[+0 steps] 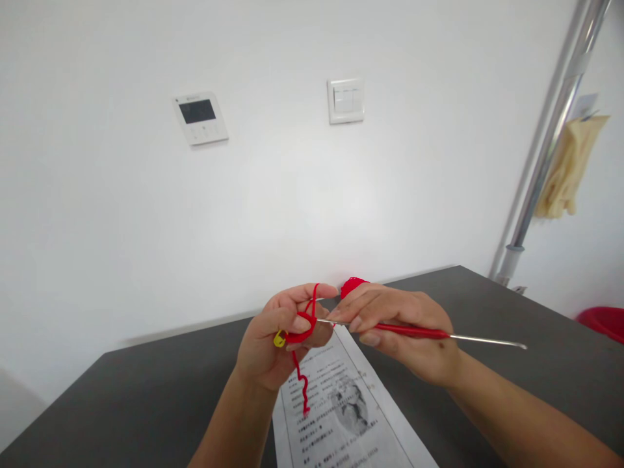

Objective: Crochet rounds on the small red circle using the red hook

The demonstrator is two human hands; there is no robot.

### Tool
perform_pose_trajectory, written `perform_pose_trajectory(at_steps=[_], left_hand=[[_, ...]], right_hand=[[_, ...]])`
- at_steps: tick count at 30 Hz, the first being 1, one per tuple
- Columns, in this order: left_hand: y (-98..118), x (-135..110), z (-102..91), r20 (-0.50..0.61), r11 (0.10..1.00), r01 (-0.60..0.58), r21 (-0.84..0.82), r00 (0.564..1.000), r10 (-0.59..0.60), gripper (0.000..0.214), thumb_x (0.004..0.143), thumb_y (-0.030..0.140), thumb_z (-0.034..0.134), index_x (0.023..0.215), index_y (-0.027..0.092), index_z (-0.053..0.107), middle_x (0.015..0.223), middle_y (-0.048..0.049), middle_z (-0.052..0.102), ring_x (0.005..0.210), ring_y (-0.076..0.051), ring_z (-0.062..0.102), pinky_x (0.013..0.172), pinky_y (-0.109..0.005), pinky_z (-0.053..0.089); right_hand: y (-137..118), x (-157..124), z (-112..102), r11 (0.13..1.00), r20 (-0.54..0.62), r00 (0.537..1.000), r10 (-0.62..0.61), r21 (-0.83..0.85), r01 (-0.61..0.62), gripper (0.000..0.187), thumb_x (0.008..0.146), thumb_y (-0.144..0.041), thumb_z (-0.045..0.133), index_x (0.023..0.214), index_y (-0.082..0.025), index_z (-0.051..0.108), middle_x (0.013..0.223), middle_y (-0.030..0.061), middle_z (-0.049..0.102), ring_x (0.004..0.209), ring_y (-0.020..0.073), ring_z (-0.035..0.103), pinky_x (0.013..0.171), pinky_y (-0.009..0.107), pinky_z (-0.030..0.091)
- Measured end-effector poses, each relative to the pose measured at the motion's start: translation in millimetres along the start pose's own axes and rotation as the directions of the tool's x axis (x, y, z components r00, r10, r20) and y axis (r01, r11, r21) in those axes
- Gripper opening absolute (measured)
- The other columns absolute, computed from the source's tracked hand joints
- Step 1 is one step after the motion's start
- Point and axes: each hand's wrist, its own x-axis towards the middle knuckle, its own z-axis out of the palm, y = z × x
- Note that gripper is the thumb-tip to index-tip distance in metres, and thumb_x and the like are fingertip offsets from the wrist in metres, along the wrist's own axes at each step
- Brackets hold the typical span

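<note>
Between the thumb and fingers of my left hand (273,331) is a small piece of red crochet work (303,333). A yellow stitch marker (279,338) hangs at its left end, and a loose red yarn tail (303,383) dangles below. The working yarn (315,296) runs over my raised left index finger. My right hand (404,325) grips a crochet hook (414,331) with a red handle and metal ends. Its left tip meets the crochet work; the other end sticks out to the right. Behind my right fingers, a red yarn ball (351,285) is partly hidden.
Beneath my hands a printed sheet (341,403) with a picture lies on the dark table (160,383). The white wall behind carries a control panel (200,118) and a light switch (346,101). At right are a metal pole (550,143), yellow gloves (570,166) and a red basin (604,322).
</note>
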Motion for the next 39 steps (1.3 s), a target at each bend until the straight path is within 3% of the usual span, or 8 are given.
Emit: perform_pose_trajectory(at_steps=[7,16,20,25,27,30,34,39], left_hand=[[-0.7,-1.3,0.2,-0.026,1.000,0.008,0.030,1.000,-0.007,0.035,0.063,0.013,0.066,0.095,0.014,0.081,0.047,0.0080,0.031,0.045,-0.005,0.017,0.050,-0.023,0.014],[3.9,-2.2,-0.3,-0.030,1.000,-0.003,-0.005,1.000,0.003,0.031,0.060,0.011,0.063,0.084,0.012,0.081,0.043,0.0098,0.026,0.044,-0.005,0.014,0.047,-0.021,0.017],[5.0,-3.4,-1.3,-0.062,0.996,-0.021,0.084,0.998,0.026,0.029,0.057,0.013,0.064,0.082,0.014,0.081,0.043,0.0076,0.034,0.042,-0.005,0.021,0.045,-0.021,0.019],[4.0,-8.1,-0.3,-0.156,0.949,-0.094,0.301,0.977,0.147,0.025,0.062,0.015,0.077,0.087,0.017,0.081,0.051,0.0038,0.054,0.046,-0.006,0.043,0.049,-0.019,0.032],[3.0,-9.2,-0.5,-0.176,0.926,-0.111,0.361,0.967,0.184,0.023,0.068,0.018,0.080,0.091,0.019,0.080,0.057,0.0025,0.061,0.051,-0.007,0.049,0.053,-0.019,0.035],[2.1,-9.2,-1.7,-0.159,0.908,-0.109,0.404,0.969,0.187,0.024,0.071,0.023,0.082,0.094,0.019,0.078,0.061,0.0015,0.064,0.052,-0.008,0.051,0.053,-0.020,0.036],[1.6,-8.7,-2.0,-0.187,0.902,-0.077,0.426,0.967,0.171,0.029,0.073,0.025,0.082,0.101,0.020,0.077,0.063,0.0012,0.064,0.056,-0.010,0.054,0.057,-0.022,0.040],[-1.6,-8.4,1.1,-0.176,0.905,-0.023,0.426,0.978,0.108,0.036,0.073,0.028,0.082,0.108,0.020,0.076,0.071,-0.0017,0.068,0.062,-0.013,0.058,0.063,-0.026,0.045]], right_hand=[[-1.1,-2.6,13.4,0.998,-0.120,0.992,-0.034,-0.053,0.028,0.011,0.095,-0.020,0.066,0.101,-0.022,0.075,0.095,0.0093,0.080,0.095,0.0191,0.075,0.085,0.034,0.062],[-4.5,0.1,3.1,0.998,0.003,1.000,-0.013,-0.054,0.013,0.011,0.096,-0.021,0.064,0.100,-0.021,0.074,0.096,0.0101,0.080,0.094,0.0205,0.076,0.084,0.037,0.062],[-1.0,-2.8,4.7,0.985,-0.052,0.992,0.114,0.140,-0.106,0.008,0.093,-0.023,0.069,0.097,-0.023,0.076,0.096,0.0074,0.080,0.091,0.0193,0.075,0.081,0.035,0.062],[5.6,-6.3,12.8,0.872,-0.147,0.929,0.338,0.419,-0.251,0.006,0.089,-0.031,0.074,0.091,-0.026,0.076,0.091,0.0014,0.081,0.081,0.0147,0.075,0.073,0.028,0.061],[5.6,-6.7,14.0,0.909,-0.206,0.931,0.300,0.357,-0.214,0.005,0.091,-0.030,0.073,0.093,-0.026,0.076,0.093,0.0018,0.081,0.083,0.0155,0.075,0.075,0.029,0.061],[3.4,-7.0,12.0,0.995,-0.241,0.966,0.089,0.061,-0.077,0.010,0.092,-0.022,0.069,0.098,-0.027,0.076,0.097,0.0046,0.081,0.092,0.0197,0.075,0.082,0.037,0.062],[2.0,-5.7,4.7,0.948,-0.044,0.991,-0.129,-0.298,0.111,0.018,0.093,-0.015,0.064,0.105,-0.025,0.073,0.108,0.0086,0.079,0.103,0.0220,0.074,0.091,0.040,0.060],[4.5,-1.7,-1.3,0.904,0.076,0.987,-0.143,-0.396,0.161,0.020,0.095,-0.016,0.061,0.110,-0.027,0.069,0.115,0.0078,0.077,0.111,0.0213,0.072,0.096,0.040,0.059]])
